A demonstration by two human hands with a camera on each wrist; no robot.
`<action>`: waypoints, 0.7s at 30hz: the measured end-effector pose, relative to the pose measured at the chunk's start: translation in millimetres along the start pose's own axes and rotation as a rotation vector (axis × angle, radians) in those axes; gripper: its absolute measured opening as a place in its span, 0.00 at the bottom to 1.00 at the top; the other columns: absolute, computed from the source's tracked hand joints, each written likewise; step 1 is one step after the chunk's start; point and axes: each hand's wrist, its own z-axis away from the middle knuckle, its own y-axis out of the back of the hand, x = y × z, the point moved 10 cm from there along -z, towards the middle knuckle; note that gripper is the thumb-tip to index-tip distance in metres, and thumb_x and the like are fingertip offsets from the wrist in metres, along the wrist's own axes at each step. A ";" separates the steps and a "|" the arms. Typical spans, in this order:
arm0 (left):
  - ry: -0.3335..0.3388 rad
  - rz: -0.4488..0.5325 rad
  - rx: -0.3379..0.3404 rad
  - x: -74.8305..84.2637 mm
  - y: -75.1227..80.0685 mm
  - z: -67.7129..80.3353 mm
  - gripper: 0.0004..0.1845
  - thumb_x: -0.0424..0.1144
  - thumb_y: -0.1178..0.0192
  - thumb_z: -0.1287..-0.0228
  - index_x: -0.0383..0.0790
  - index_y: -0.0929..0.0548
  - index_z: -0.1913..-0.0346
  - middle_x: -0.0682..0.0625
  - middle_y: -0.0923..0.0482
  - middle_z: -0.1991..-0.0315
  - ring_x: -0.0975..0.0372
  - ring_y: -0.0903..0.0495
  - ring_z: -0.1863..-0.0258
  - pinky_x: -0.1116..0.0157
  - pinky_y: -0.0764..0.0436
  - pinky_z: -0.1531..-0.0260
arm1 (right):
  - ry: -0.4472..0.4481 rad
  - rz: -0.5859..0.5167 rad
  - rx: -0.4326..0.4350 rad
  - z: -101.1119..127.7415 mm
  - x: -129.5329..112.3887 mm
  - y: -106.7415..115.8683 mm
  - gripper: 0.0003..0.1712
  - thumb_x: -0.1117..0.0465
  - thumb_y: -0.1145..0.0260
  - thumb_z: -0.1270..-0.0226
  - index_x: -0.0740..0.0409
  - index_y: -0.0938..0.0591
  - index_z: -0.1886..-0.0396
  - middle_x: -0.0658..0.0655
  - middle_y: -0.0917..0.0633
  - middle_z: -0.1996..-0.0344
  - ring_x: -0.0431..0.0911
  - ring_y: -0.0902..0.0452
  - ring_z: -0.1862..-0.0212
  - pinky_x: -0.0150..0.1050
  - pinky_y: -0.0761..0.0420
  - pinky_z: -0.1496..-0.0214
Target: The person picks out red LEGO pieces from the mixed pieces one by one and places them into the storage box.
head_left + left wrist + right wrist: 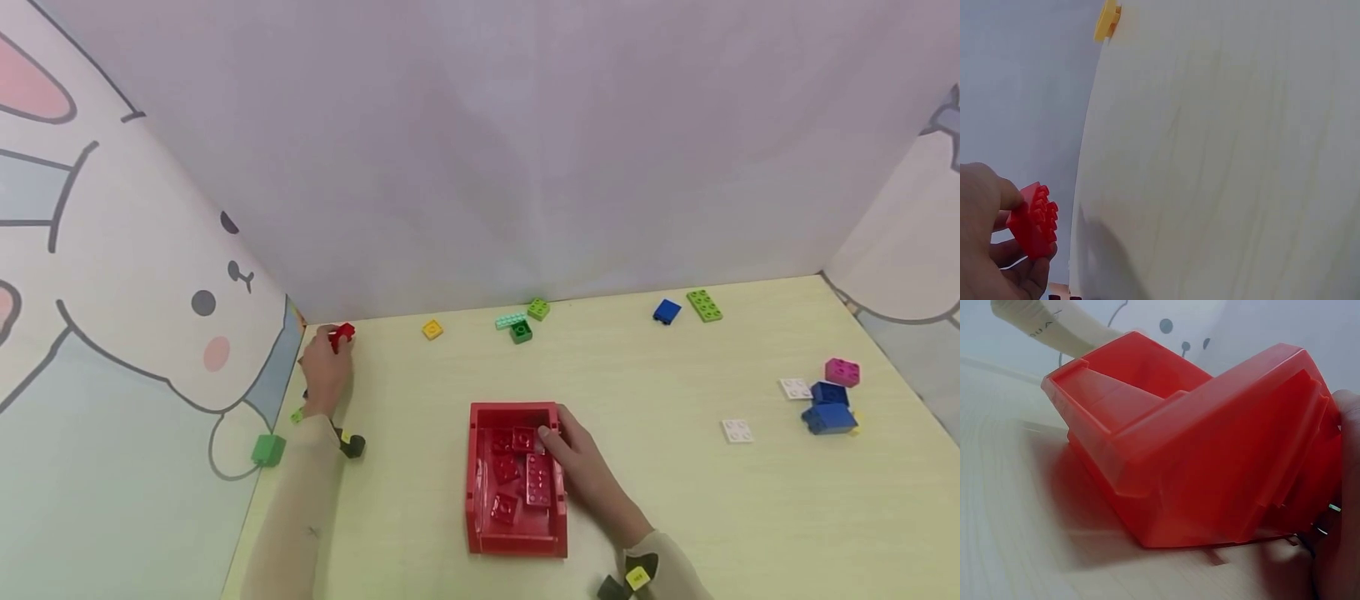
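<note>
Left hand [324, 367]: pinching red brick [342, 335], counter's [675, 500] ten o'clock corner. Right hand [588, 471]: gripping red bin [516, 542], centre.

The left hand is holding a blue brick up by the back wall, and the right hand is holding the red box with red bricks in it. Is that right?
Almost. The brick in the left hand is red, not blue; the left wrist view shows it pinched in the fingers, and the head view agrees. The rest stands: the right hand holds the red box, which has red bricks in it.
</note>
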 end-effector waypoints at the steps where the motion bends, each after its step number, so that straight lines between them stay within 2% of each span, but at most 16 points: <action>1: -0.003 0.005 -0.004 0.1 -1.0 0.8 0.20 0.42 0.51 0.17 0.35 0.27 0.31 0.33 0.20 0.39 0.43 0.21 0.43 0.46 0.20 0.37 | 0.002 0.000 -0.002 0.1 -0.2 -0.1 0.25 0.47 0.40 0.22 0.44 0.29 0.30 0.53 0.18 0.38 0.51 0.22 0.36 0.29 0.19 0.40; 12: 0.006 0.078 -0.026 4.5 -1.4 18.4 0.20 0.43 0.51 0.17 0.36 0.25 0.33 0.35 0.19 0.39 0.46 0.20 0.45 0.49 0.20 0.37 | 0.027 -0.007 -0.009 1.3 -4.6 0.1 0.24 0.48 0.41 0.21 0.44 0.30 0.30 0.53 0.18 0.39 0.52 0.22 0.36 0.28 0.19 0.40; 16: 0.010 0.135 -0.035 6.3 -1.2 26.7 0.19 0.43 0.50 0.17 0.37 0.23 0.35 0.35 0.18 0.40 0.46 0.20 0.47 0.50 0.19 0.41 | 0.023 -0.009 -0.011 1.9 -4.3 -0.2 0.24 0.48 0.41 0.21 0.44 0.30 0.30 0.53 0.18 0.38 0.53 0.23 0.36 0.28 0.19 0.41; 21: -0.015 0.173 -0.052 11.0 -2.4 37.1 0.18 0.44 0.50 0.17 0.38 0.22 0.36 0.35 0.17 0.44 0.48 0.20 0.50 0.56 0.21 0.49 | 0.019 -0.012 -0.011 2.0 -3.8 -1.0 0.24 0.48 0.41 0.21 0.44 0.29 0.30 0.53 0.18 0.39 0.53 0.23 0.35 0.28 0.19 0.40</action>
